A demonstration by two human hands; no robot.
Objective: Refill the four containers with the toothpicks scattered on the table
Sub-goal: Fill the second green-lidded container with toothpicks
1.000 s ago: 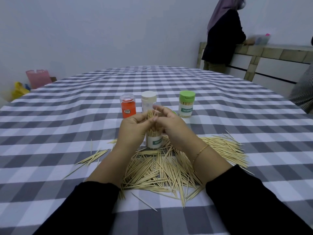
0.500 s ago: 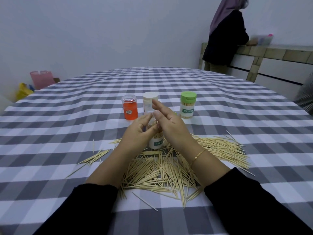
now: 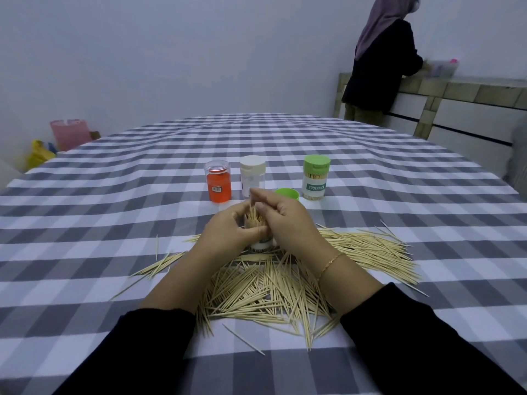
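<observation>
An open toothpick container (image 3: pixel 260 244) stands on the checked tablecloth, mostly hidden between my hands. My left hand (image 3: pixel 228 233) grips its side. My right hand (image 3: pixel 288 223) holds a bundle of toothpicks (image 3: pixel 254 218) sticking up out of its mouth. A big pile of loose toothpicks (image 3: pixel 271 289) lies in front of me and spreads to the right. Behind stand an orange container (image 3: pixel 218 184), a white-lidded container (image 3: pixel 252 175) and a green-lidded container (image 3: pixel 315 177) full of toothpicks. A loose green lid (image 3: pixel 287 193) lies behind my right hand.
The table (image 3: pixel 114 212) has a grey and white checked cloth. A person (image 3: pixel 379 61) stands at a tiled counter (image 3: pixel 467 91) at the back right. A pink bin (image 3: pixel 70 134) and a yellow bag (image 3: pixel 40 153) sit on the floor at the far left.
Both hands have sunk lower around the container, pushing the toothpick bundle further down into it. The green lid behind them has come into sight.
</observation>
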